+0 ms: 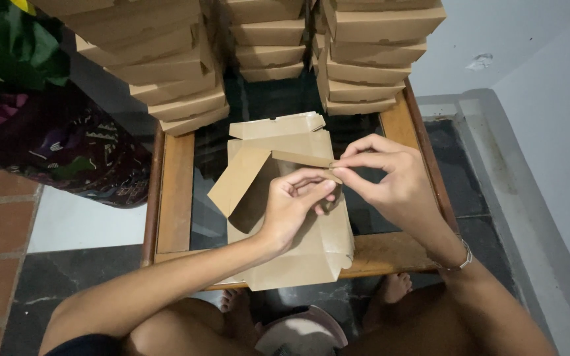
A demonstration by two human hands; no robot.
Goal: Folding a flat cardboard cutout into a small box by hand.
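A flat brown cardboard box blank (298, 250), partly folded, lies on a small wooden table with a dark glass top (174, 191). My left hand (293, 206) presses fingers into the box's middle, against a raised side wall. My right hand (390, 178) pinches the end of a narrow cardboard flap (301, 158) between thumb and forefinger, right beside my left fingertips. Another flap (235, 181) stands up at the left. The box's lid panel (278, 126) lies toward the back.
Three stacks of folded brown boxes (166, 66) (265, 39) (367, 53) stand at the table's back edge. A dark patterned cloth and green leaves (47, 132) sit at the left. A white wall rises at the right. My bare feet (394, 287) rest under the table's front.
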